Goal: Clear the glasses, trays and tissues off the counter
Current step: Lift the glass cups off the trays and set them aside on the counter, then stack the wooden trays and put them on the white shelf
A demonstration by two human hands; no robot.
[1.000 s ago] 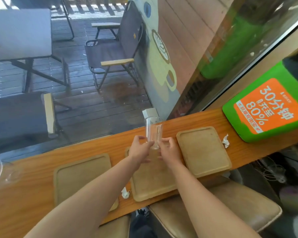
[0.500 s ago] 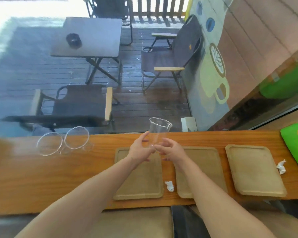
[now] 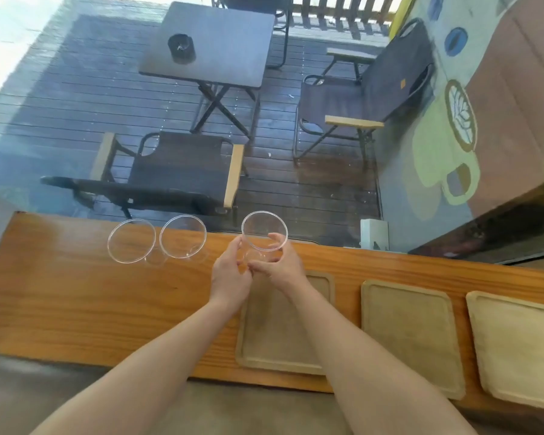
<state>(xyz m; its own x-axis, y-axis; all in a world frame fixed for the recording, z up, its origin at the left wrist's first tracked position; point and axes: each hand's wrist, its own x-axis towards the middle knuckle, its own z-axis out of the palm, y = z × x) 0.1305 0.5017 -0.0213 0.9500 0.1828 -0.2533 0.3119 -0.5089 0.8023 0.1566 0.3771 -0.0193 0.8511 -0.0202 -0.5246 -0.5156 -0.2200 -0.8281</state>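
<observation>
A clear glass [image 3: 264, 231] is held upright over the wooden counter [image 3: 76, 302], with my left hand [image 3: 230, 274] and my right hand [image 3: 280, 265] both closed around its lower part. Two more clear glasses stand on the counter to its left, one [image 3: 182, 236] close by and another [image 3: 131, 241] farther left. Three wooden trays lie in a row on the counter: one [image 3: 277, 334] partly under my forearms, a middle one [image 3: 412, 334], and a right one [image 3: 515, 350]. No tissue shows in this view.
A window runs along the counter's far edge. Beyond it are a dark deck, folding chairs [image 3: 170, 180] and a small table [image 3: 214, 42]. A small white box [image 3: 374, 233] stands at the glass. A cushioned seat [image 3: 201, 412] sits below the counter's near edge.
My view has swung left and down. Both hands have carried the glass leftward along the counter, closer to the two standing glasses. The tissues and green sign have left the frame.
</observation>
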